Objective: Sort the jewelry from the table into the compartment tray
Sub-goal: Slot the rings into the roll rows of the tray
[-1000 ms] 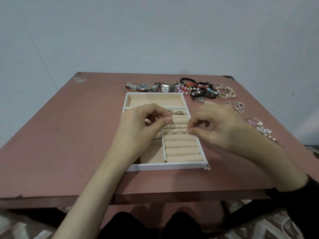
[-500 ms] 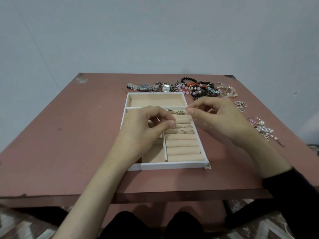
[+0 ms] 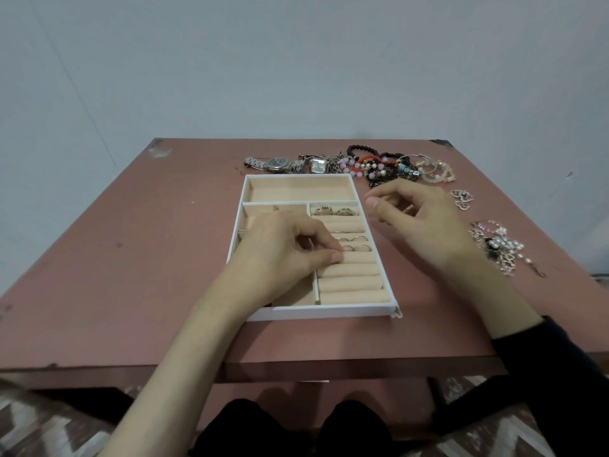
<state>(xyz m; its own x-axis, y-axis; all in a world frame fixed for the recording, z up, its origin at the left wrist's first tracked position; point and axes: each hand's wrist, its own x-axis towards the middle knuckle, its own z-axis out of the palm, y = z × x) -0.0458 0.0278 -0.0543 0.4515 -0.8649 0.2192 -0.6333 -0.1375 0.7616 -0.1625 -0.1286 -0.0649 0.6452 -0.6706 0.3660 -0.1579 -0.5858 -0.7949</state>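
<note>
The right hand (image 3: pixel 421 219) had left the tray (image 3: pixel 296 313), loose, empty; the left hand (image 3: pixel 283 255) curled over its rolls (image 3: pixel 349 282), grip unclear; the rings (image 3: pixel 333 211) looked light, slippery, best pinched edgewise

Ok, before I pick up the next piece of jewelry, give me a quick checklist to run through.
1. Right hand free: ok, loosely curled beside the tray, nothing seen in it.
2. Left hand clear of the ring rolls: not ok, its thumb rests on a roll.
3. Ring seated under the left hand: cannot tell, the fingers hide it.
4. Long far compartment free: ok, nothing lies in it.
5. Bracelets within reach: probably ok, they lie loose on the table just beyond the right hand.
</note>
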